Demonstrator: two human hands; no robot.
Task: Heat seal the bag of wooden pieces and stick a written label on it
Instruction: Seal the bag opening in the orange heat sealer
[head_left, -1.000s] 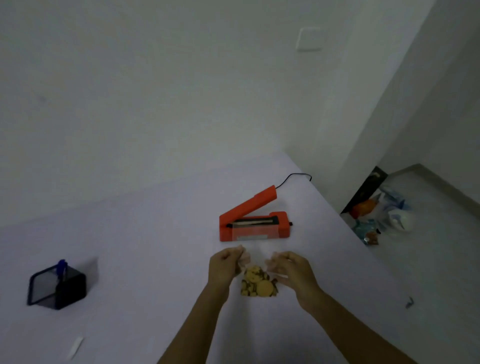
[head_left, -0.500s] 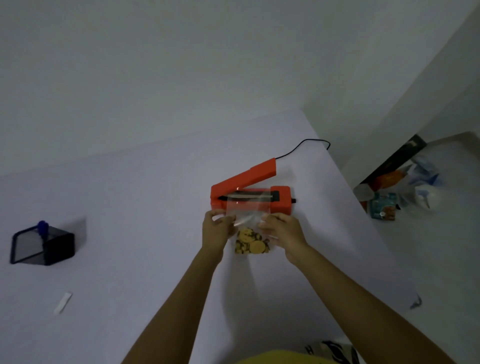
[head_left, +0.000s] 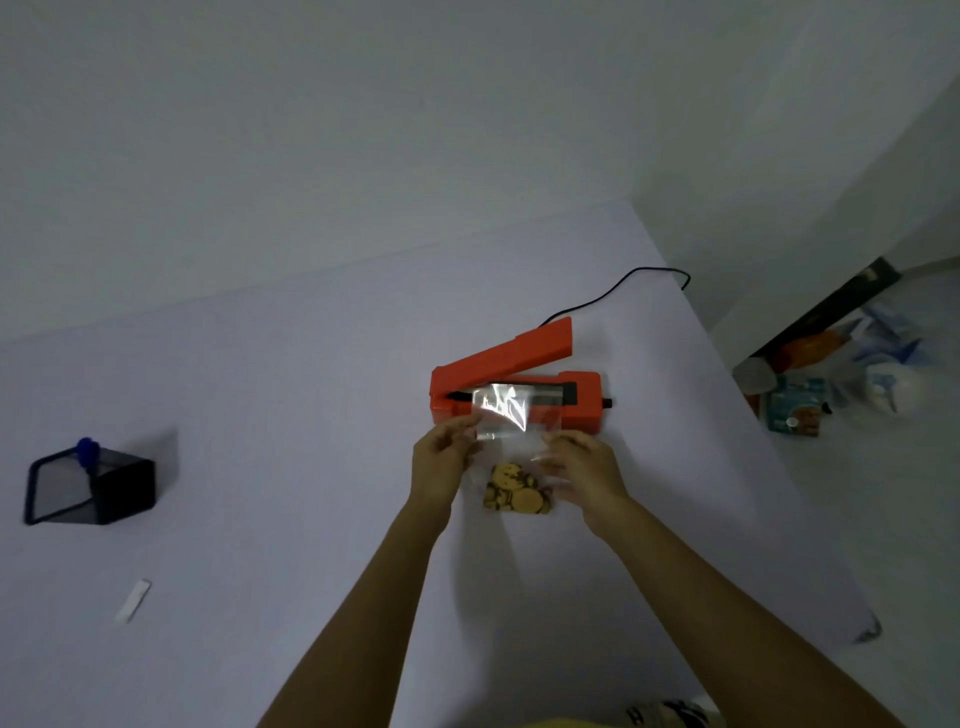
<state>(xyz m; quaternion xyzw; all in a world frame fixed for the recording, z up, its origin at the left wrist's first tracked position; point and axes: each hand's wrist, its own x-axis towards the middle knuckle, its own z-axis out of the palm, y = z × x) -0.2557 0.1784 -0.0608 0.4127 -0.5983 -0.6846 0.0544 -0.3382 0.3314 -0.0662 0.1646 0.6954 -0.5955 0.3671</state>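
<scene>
While your left hand and right hand each pinch one side edge of the bag, its open mouth lies forward of both, draped over the sealer. Key relation: the bag's mouth edge runs parallel to the sealer's long axis, across the dark sealing strip, under the raised lid. Your right hand sits nearer the lid's free end, so it is likely the one to press down.

Bag: clear thin film, glossy, wrinkled, limp. Wooden pieces: flat tan discs with dark markings, heaped at the bag's closed end, on your side of the sealer, between your wrists.

Sealer: orange plastic, boxy base, hinged lid open at a slant, black cord trailing behind.

Well left of the sealer: black mesh holder with a blue-capped pen; nearer you, a small white label lying flat on the pale table.
</scene>
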